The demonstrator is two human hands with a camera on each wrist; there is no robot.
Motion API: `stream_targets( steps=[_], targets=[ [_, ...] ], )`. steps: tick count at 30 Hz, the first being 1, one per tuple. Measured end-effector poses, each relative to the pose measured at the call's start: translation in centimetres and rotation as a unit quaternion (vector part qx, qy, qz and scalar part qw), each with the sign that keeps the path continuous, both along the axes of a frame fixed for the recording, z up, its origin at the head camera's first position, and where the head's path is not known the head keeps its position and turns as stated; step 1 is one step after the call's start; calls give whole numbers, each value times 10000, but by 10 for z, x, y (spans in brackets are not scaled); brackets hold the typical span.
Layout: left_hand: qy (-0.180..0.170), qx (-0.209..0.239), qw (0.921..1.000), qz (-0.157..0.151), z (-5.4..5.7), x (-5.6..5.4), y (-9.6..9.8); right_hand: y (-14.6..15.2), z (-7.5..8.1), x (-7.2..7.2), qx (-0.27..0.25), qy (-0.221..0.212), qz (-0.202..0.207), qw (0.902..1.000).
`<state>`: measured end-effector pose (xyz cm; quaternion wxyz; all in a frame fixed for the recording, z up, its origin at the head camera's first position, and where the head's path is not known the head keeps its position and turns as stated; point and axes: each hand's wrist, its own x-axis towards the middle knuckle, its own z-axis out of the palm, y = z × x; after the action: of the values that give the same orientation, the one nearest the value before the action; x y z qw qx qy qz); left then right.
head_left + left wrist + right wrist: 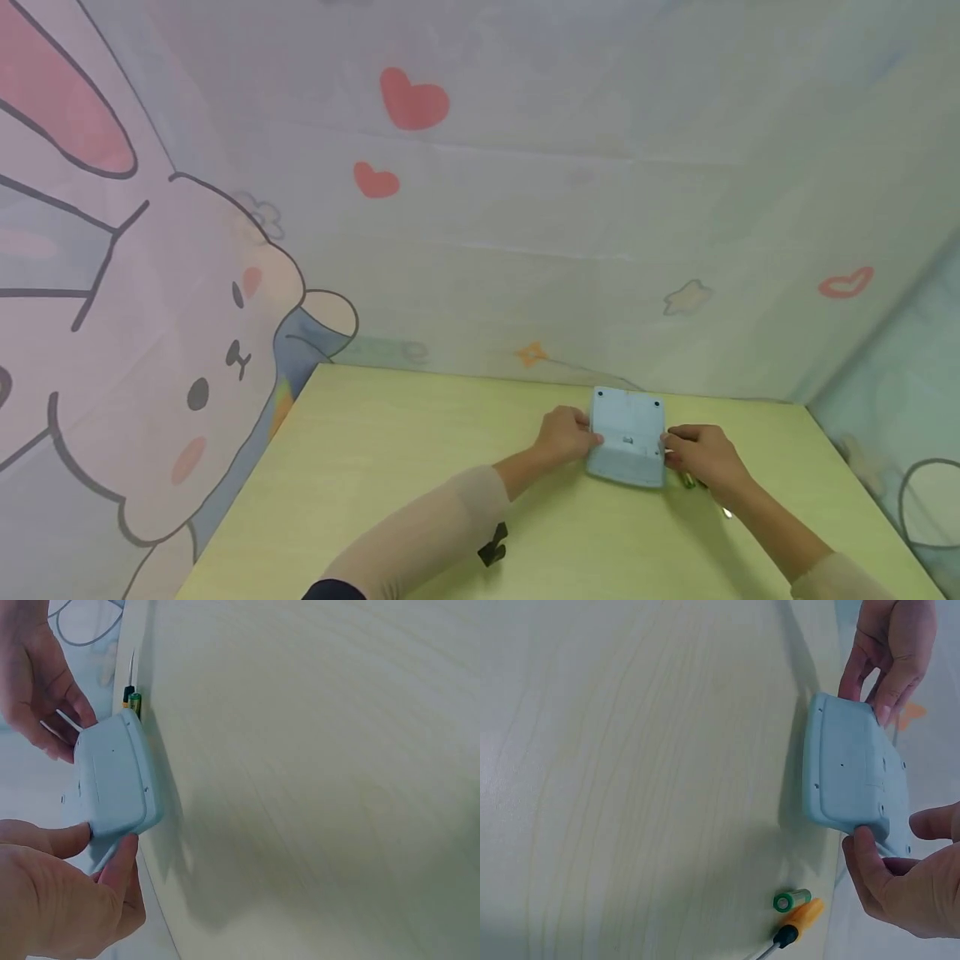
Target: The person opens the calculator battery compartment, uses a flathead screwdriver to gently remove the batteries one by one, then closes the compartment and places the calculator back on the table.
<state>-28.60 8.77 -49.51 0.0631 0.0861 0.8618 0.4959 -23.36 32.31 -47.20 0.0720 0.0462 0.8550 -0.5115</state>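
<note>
A light-blue calculator is held up near the table's back edge, its underside with small dark feet and screw holes towards the head camera. My left hand pinches its left side between thumb and fingers, seen close up in the left wrist view. On the opposite side my right hand grips the edge, with a fingertip against the casing in the right wrist view. A green battery and a screwdriver with a yellow and black handle lie beside each other below the right hand. The calculator's front is hidden.
A small black object lies on the pale yellow table, partly behind the left sleeve. Behind the table hangs a printed cloth with hearts and a rabbit. A dark cable-like loop shows at the far right.
</note>
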Motion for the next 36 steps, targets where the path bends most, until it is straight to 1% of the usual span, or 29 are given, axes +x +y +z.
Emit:
stream_targets(
  steps=[3, 6, 8, 10, 12, 16, 21, 25, 27, 29, 30, 34, 36],
  targets=[
    [377, -259, 9990, 0, 0, -3, 0, -2, 1, -2, -175, -75, -17, 9998],
    [844, -527, 9950, -53, 0, -4, 1, -2, 1, -4, -250, -113, 26, 9996],
    [1088, -610, 9922, -88, 1, -3, 2, -2, 2, -4, -284, -127, 71, 9995],
    [1227, -580, 9907, -104, 4, -1, 3, -1, 3, -3, -286, -123, 120, 9994],
    [1258, -518, 9907, -98, 8, 1, 4, -1, 6, -3, -296, -112, 159, 9994],
    [1132, -518, 9922, -9, 18, 8, 5, -2, 11, -3, -338, -125, 213, 9991],
    [994, -567, 9934, 75, 24, 12, 6, -1, 16, -4, -192, -222, 243, 9993],
    [934, -481, 9944, 74, 26, 10, 5, 1, 17, -5, -70, -173, 380, 9991],
    [821, -415, 9957, 76, 25, 8, 4, 2, 16, -6, -59, -134, 484, 9987],
    [832, -415, 9956, 152, 25, 7, 4, 2, 16, -6, -53, -134, 546, 9984],
    [819, -432, 9956, 143, 25, 6, 3, 3, 16, -6, -37, -144, 583, 9982],
    [949, -591, 9936, 166, 25, 4, 2, 3, 16, -7, -69, -243, 466, 9986],
    [970, -584, 9935, 98, 26, 3, 2, 3, 17, -8, -89, -247, 404, 9988]
  ],
)
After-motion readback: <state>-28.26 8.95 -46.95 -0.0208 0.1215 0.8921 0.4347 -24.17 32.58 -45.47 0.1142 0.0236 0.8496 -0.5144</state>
